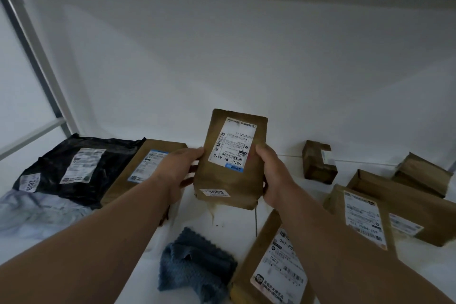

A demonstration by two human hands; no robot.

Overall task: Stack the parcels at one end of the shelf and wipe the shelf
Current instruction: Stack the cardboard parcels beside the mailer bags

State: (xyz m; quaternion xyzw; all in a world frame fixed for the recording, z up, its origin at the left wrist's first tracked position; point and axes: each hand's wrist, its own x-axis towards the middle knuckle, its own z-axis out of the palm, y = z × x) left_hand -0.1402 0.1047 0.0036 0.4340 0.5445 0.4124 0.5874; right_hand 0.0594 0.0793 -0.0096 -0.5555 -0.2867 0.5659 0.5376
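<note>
Small brown paper-wrapped parcel with white label [230,159] is held above the white shelf [283,163], mid-span. Left hand [176,168] and right hand [272,175] curl round its side edges. Appears light, fairly stiff; side grip suits.

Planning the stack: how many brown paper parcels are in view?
7: one held in both hands; one left beside the black bag; one front; four right. Others may be hidden.

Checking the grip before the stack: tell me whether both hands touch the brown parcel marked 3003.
Touching. The head view shows the left hand and right hand gripping opposite sides of the brown parcel.
</note>
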